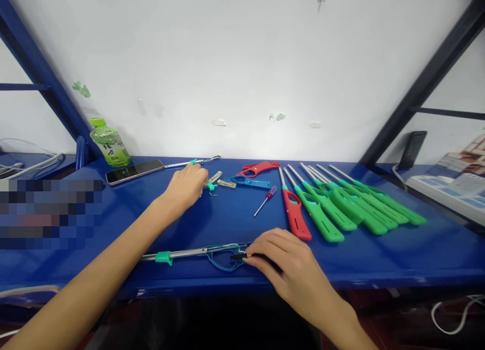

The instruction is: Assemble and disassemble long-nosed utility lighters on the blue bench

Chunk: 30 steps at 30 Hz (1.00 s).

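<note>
A long-necked lighter lies opened near the table's front edge, with a silver tube (187,252), a green sleeve (163,258) and a clear blue housing half (223,264). My right hand (290,261) is closed over the housing's right end, pinching a small black piece (238,257) with a thin pale wire beside it. Farther back, my left hand (187,183) reaches down with curled fingers beside a small green part (211,187). Its fingertips are mostly hidden, and what they hold cannot be made out. Two small pale metal-looking pieces (226,184) lie just right of it.
Several green lighters (326,226) and one red lighter (297,218) lie in a row at right. A screwdriver (265,200), red housing parts (261,168) and a blue housing half (252,182) lie mid-table. A phone (134,171) and green-capped bottle (109,145) are back left.
</note>
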Each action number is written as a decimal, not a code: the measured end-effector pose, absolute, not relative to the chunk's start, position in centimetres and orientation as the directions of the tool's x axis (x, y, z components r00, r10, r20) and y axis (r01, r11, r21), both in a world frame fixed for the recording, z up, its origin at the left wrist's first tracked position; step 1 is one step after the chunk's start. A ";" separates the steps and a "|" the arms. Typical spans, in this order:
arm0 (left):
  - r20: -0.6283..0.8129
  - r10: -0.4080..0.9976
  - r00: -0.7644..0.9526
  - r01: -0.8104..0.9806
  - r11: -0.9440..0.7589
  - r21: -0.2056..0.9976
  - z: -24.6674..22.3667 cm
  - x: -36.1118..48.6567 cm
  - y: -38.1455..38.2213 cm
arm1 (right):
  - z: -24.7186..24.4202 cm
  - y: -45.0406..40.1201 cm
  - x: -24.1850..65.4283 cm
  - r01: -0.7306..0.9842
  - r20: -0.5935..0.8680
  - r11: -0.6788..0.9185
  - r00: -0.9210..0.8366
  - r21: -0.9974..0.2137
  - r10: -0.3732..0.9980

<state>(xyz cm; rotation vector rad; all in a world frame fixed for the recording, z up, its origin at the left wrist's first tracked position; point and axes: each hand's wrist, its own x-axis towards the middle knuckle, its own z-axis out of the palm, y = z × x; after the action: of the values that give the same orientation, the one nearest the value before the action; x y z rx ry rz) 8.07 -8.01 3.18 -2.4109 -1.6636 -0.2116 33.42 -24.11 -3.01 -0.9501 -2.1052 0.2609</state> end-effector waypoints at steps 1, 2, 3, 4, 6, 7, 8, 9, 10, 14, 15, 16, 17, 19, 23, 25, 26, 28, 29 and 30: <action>0.251 0.904 0.346 0.938 -0.339 -0.073 3.5 7.9 -8.3 | -3.0 -24.1 33.4 0.542 0.584 0.696 -0.400 -0.471 0.706; 0.274 0.901 0.337 0.940 -0.335 -0.056 3.9 7.6 -8.8 | -3.1 -24.1 33.4 0.541 0.583 0.695 -0.398 -0.474 0.708; 0.300 0.896 0.328 0.942 -0.333 -0.037 4.2 7.4 -9.5 | -3.1 -24.0 33.4 0.540 0.581 0.693 -0.398 -0.477 0.710; 0.327 0.889 0.321 0.942 -0.335 -0.015 4.4 7.1 -10.4 | -3.1 -24.0 33.4 0.540 0.577 0.690 -0.398 -0.481 0.713; 0.376 0.865 0.332 0.929 -0.369 0.030 4.4 6.5 -12.8 | -3.2 -24.0 33.4 0.537 0.572 0.687 -0.397 -0.489 0.717; 0.393 0.850 0.352 0.915 -0.401 0.049 4.1 6.3 -14.2 | -3.2 -24.0 33.4 0.535 0.571 0.687 -0.397 -0.491 0.718; 0.407 0.832 0.377 0.897 -0.437 0.062 3.6 6.1 -15.6 | -3.2 -24.0 33.4 0.534 0.572 0.687 -0.397 -0.492 0.718; 0.430 0.802 0.414 0.866 -0.493 0.085 2.9 6.0 -17.0 | -3.2 -24.0 33.3 0.534 0.573 0.687 -0.396 -0.492 0.718; 0.486 0.734 0.474 0.790 -0.598 0.133 2.1 5.9 -18.4 | -3.2 -24.0 33.3 0.535 0.571 0.686 -0.395 -0.493 0.720; 0.581 0.633 0.512 0.670 -0.718 0.192 -0.8 6.5 -21.9 | -3.1 -24.0 33.3 0.543 0.558 0.672 -0.389 -0.504 0.733; 0.596 0.618 0.513 0.657 -0.730 0.191 -1.1 6.8 -22.3 | -3.1 -24.0 33.3 0.542 0.558 0.672 -0.388 -0.505 0.733; 0.603 0.609 0.515 0.648 -0.737 0.191 -1.4 7.1 -22.5 | -3.1 -24.0 33.3 0.540 0.559 0.673 -0.389 -0.505 0.732; 0.608 0.601 0.518 0.636 -0.746 0.195 -1.5 7.3 -22.6 | -3.1 -24.0 33.3 0.538 0.560 0.675 -0.390 -0.505 0.731; 0.616 0.593 0.518 0.614 -0.760 0.215 -1.5 7.6 -22.7 | -3.0 -24.0 33.2 0.538 0.561 0.677 -0.393 -0.502 0.729; 0.631 0.604 0.487 0.590 -0.760 0.273 -1.4 7.5 -22.7 | -3.0 -24.1 33.3 0.537 0.548 0.668 -0.393 -0.515 0.739; 0.637 0.609 0.473 0.591 -0.756 0.283 -1.4 7.2 -22.8 | -3.1 -24.2 33.3 0.538 0.540 0.662 -0.393 -0.521 0.744; 0.636 0.610 0.472 0.590 -0.755 0.286 -1.4 7.1 -22.9 | -3.1 -24.2 33.3 0.540 0.538 0.662 -0.394 -0.520 0.745; 0.628 0.617 0.474 0.589 -0.752 0.294 -1.5 7.1 -23.0 | -3.1 -24.2 33.4 0.542 0.538 0.663 -0.398 -0.515 0.743; 0.624 0.618 0.478 0.587 -0.753 0.296 -1.6 7.1 -23.1 | -3.1 -24.2 33.4 0.542 0.538 0.665 -0.400 -0.514 0.742; 0.621 0.616 0.484 0.585 -0.756 0.294 -1.7 7.2 -23.1 | -3.1 -24.2 33.4 0.540 0.540 0.667 -0.401 -0.513 0.740</action>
<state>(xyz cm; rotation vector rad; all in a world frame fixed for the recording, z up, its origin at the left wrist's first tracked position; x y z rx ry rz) 7.22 -23.12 -1.67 -2.7427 -1.1101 -1.1757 33.39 -24.16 -3.10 -0.9850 -2.1047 0.3286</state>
